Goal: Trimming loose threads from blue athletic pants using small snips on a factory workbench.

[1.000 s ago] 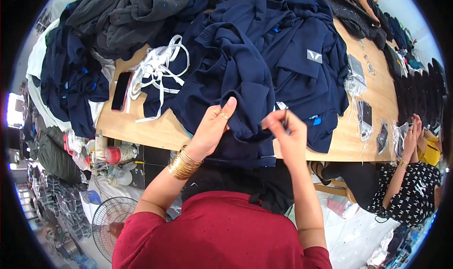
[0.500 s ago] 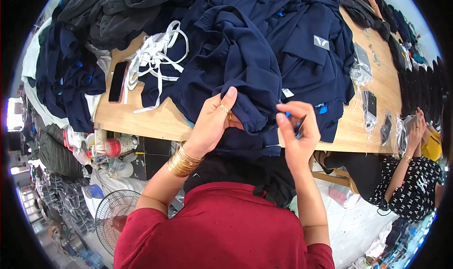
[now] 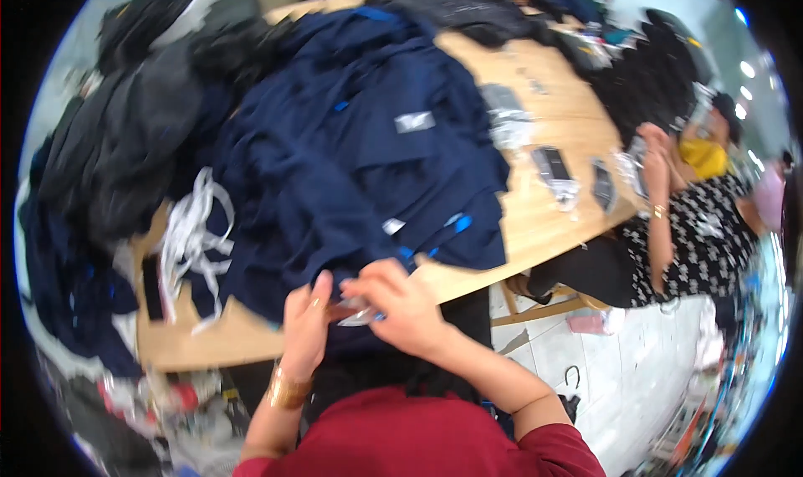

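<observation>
A large heap of navy garments [image 3: 335, 151] covers the middle of the table and hangs down toward me at the front edge. My left hand [image 3: 306, 326], wearing gold bangles and a ring, pinches the near edge of the navy cloth, thumb up. Close beside it, almost touching, my right hand [image 3: 406, 314] is closed around a small blue and silver tool that looks like thread snips [image 3: 360, 316]. Motion blur smears the fingertips and the tool, so where its blades meet the cloth cannot be made out.
White cords [image 3: 196, 234] and a phone [image 3: 154, 289] lie left of the heap. Dark grey garments [image 3: 138, 151] are piled farther left. Small plastic packets [image 3: 552, 176] lie on the right of the wooden table [image 3: 468, 280]. A co-worker [image 3: 694, 243] sits at the right.
My view has swung right, so the table appears tilted. My hands have come closer together, the right one moving in beside the left with the tool in it.
</observation>
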A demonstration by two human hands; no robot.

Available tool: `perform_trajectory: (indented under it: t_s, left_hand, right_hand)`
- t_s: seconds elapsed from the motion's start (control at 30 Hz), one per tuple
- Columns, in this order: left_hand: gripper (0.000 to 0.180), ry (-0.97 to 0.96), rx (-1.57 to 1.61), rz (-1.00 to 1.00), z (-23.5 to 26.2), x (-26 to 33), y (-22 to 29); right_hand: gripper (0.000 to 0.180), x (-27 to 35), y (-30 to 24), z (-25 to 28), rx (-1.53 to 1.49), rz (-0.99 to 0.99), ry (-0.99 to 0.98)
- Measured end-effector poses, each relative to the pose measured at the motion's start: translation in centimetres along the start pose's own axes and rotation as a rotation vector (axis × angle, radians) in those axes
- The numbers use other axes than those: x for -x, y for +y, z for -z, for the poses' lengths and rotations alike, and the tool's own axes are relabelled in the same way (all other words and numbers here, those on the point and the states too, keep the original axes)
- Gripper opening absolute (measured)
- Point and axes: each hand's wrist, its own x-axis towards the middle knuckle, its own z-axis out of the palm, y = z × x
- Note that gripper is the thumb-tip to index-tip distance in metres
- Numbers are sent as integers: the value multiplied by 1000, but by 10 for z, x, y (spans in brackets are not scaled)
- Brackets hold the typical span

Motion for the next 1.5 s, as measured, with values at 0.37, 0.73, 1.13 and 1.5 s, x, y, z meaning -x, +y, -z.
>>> perform_trajectory:
  t_s: [0.37,0.73,1.13,1.5]
  left_hand:
    - [23,-173,-55,-15,-1,-1,4]
    - [26,-163,21,52,-23,4,17]
    - [29,-214,29,74,-12,11,14]
    - [28,-217,24,93,-12,6,17]
  right_hand:
    - [33,2,1,14,-80,-53,83]
    - [9,-8,3,59,-146,-368,263]
    - [21,-2,-11,27,-94,-162,111]
    - [26,-5,-17,37,-123,-285,34]
